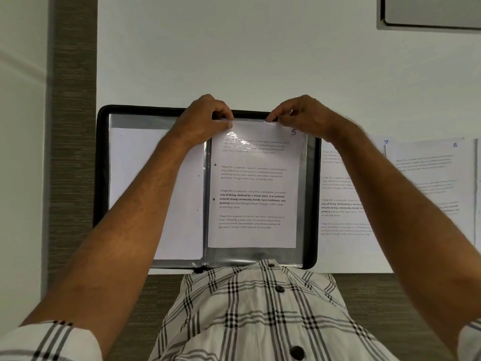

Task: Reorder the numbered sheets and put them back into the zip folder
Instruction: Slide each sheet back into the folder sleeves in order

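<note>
A black zip folder (101, 162) lies open on the white table. In its right-hand clear sleeve (301, 194) sits a printed sheet marked 5 (252, 194), its top edge level with the sleeve's opening. My left hand (205, 118) pinches the top left of that sheet and sleeve. At the top right corner, my right hand (302, 115) pinches the same edge. The left page of the folder holds a blank-looking white sheet (135, 178), partly hidden by my left forearm.
Right of the folder, loose sheets lie flat on the table: one marked 7 (338, 194), partly under my right forearm, and one marked 8 (432, 178). The table's (234, 61) near edge runs just below the folder. A framed panel (432, 11) sits at the far right.
</note>
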The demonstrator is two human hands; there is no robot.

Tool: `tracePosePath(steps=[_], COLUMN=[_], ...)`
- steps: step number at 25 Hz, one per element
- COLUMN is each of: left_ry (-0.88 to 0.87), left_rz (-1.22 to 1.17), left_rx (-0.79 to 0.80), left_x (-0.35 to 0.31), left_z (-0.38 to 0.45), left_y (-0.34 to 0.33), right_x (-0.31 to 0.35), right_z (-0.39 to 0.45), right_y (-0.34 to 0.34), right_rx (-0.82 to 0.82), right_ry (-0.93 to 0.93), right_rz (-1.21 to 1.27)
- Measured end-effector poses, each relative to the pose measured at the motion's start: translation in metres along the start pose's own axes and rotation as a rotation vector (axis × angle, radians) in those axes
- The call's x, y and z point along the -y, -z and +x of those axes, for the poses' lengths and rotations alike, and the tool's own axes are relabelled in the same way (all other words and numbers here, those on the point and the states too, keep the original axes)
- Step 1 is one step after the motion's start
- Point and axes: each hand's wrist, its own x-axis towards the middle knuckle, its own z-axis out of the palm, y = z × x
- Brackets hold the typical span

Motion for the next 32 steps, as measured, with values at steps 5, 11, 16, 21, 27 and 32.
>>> tracePosePath(steps=[5,11,16,21,27,32], left_ry=[0.017,0.02,0.059,0.052,0.064,0.126], left_rz=[0.135,0.189,0.175,0.183,-0.006,-0.091], left_rx=[0.068,0.102,0.111,-0.014,-0.301,-0.273], left_x=[-0.004,-0.009,-0.012,-0.012,-0.007,-0.006], left_z=[0.003,0.002,-0.003,-0.019,-0.086,-0.131], left_y=[-0.002,-0.002,-0.001,-0.016,-0.058,-0.074], right_x=[-0.002,-0.003,-0.005,-0.016,-0.024,-0.016], right_z=[0.001,-0.001,-0.005,-0.033,-0.101,-0.133], right_y=[-0.004,-0.005,-0.008,-0.028,-0.083,-0.11], right_rx=[0.057,0.121,0.078,-0.246,-0.372,-0.085], right_ry=[0.021,-0.013,-0.038,-0.062,-0.208,-0.359], right_rz=[0.007,-0.07,-0.115,0.087,0.462,0.665])
